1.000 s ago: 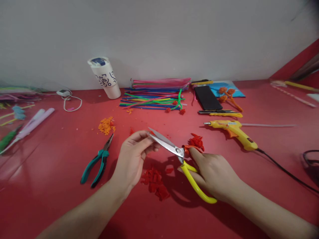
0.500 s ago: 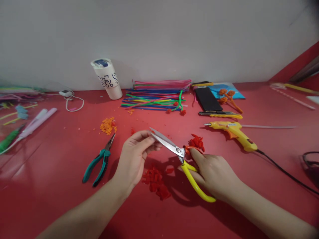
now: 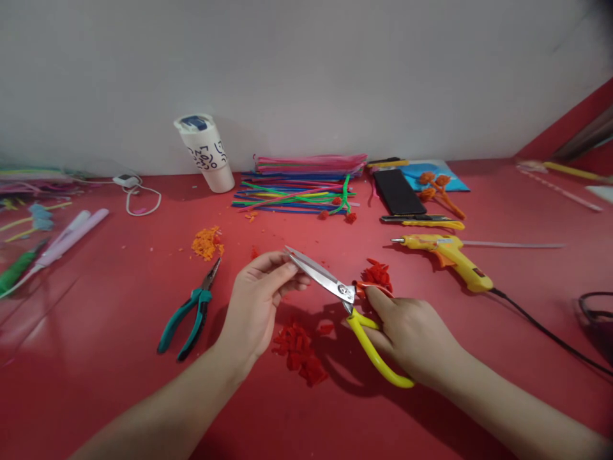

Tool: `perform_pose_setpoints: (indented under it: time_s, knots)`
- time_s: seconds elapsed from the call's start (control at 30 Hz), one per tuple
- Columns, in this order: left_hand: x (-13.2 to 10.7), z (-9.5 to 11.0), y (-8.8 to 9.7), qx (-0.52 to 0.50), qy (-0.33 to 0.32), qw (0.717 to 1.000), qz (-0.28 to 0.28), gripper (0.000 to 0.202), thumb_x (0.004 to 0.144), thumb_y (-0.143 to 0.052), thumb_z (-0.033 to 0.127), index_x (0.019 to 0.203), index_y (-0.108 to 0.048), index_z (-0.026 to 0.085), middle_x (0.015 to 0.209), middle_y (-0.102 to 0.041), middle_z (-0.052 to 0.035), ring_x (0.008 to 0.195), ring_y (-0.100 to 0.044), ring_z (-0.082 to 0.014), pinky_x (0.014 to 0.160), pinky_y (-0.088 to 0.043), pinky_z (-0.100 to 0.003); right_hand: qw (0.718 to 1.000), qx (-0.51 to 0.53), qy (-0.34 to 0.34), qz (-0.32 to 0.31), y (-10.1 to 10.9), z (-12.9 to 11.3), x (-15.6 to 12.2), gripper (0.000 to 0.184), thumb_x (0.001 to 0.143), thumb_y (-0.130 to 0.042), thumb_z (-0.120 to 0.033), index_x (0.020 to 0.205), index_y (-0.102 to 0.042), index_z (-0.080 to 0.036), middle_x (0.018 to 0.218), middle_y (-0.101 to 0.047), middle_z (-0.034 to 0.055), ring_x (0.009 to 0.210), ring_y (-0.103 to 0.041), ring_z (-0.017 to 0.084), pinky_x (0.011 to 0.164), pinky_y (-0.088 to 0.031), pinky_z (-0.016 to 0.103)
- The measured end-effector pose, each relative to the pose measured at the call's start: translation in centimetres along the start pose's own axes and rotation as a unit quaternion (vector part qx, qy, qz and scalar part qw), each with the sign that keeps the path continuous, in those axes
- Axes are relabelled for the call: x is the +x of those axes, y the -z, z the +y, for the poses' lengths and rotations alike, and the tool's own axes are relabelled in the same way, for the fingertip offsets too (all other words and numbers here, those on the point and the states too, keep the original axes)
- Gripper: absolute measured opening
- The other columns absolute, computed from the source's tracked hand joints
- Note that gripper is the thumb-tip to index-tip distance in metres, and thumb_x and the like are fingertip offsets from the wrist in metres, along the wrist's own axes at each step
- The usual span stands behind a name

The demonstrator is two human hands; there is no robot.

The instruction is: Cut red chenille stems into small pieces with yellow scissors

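My right hand is closed on a pair of scissors with one yellow and one orange-red handle. Their blades point up and left, parted slightly, with the tips at the fingers of my left hand. That hand is pinched closed; whatever lies between thumb and fingertip is too small or hidden to make out. On the red table below the hands lies a pile of red cut pieces. A second red pile sits just beyond the scissors' handles.
Teal pliers and orange bits lie left of my hands. A white tumbler and a bundle of pipe cleaners are at the back. To the right are a phone, a cutter knife and a corded yellow glue gun.
Almost nothing differs. Both hands and the scissors hold nearly the same position; the whole view has shifted very slightly.
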State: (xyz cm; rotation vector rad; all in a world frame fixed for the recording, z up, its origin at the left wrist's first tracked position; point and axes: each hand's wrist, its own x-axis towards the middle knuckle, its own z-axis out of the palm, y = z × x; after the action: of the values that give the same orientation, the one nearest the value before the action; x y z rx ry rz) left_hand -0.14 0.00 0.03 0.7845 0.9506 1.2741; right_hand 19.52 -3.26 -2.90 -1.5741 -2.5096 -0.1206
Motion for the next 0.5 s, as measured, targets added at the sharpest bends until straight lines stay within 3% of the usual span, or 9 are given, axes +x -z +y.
perform_pose_setpoints:
  time_s: [0.17,0.33,0.4,0.5]
  knots:
    - [0.0,0.1,0.0,0.005,0.004,1.000,0.005,0.002,0.069,-0.060,0.015,0.070,-0.061,0.015,0.065,-0.063,0.0003,0.058,-0.059,-0.0087,0.060,-0.048,-0.021,0.999,0.012,-0.042,-0.024,0.5,0.0,0.3,0.042,0.081,-0.026,-0.054,0.065,-0.043,-0.020,0.042,-0.051,0.0009,0.035,-0.045,0.014,0.041,-0.014,0.024]
    - [-0.3,0.0,-0.2,0.017,0.061,0.997,-0.042,0.005,0.070,-0.060,0.019,0.071,-0.059,0.014,0.065,-0.063,-0.0005,0.057,-0.058,-0.0090,0.057,-0.046,-0.021,0.979,0.141,-0.123,-0.077,1.8,-0.4,1.0,0.030,0.077,-0.039,-0.049,0.068,-0.042,-0.021,0.050,-0.052,-0.0002,0.042,-0.046,0.013,0.042,-0.022,0.023]
    - [-0.5,-0.2,-0.5,0.028,0.097,0.991,-0.090,0.006,0.071,-0.059,0.019,0.071,-0.058,0.013,0.065,-0.062,-0.0013,0.056,-0.058,-0.0089,0.056,-0.045,-0.020,0.956,0.243,-0.139,-0.081,2.1,-0.6,1.2,0.028,0.077,-0.039,-0.047,0.066,-0.041,-0.020,0.053,-0.051,-0.0008,0.046,-0.046,0.012,0.043,-0.027,0.022]
    - [-0.9,-0.6,-0.8,0.043,0.151,0.974,-0.162,0.009,0.072,-0.058,0.021,0.071,-0.058,0.013,0.066,-0.062,-0.0028,0.054,-0.057,-0.0092,0.053,-0.043,-0.020,0.898,0.407,-0.150,-0.070,2.1,-1.1,1.3,0.027,0.079,-0.037,-0.043,0.069,-0.044,-0.019,0.051,-0.045,-0.0040,0.044,-0.042,0.009,0.042,-0.032,0.021]
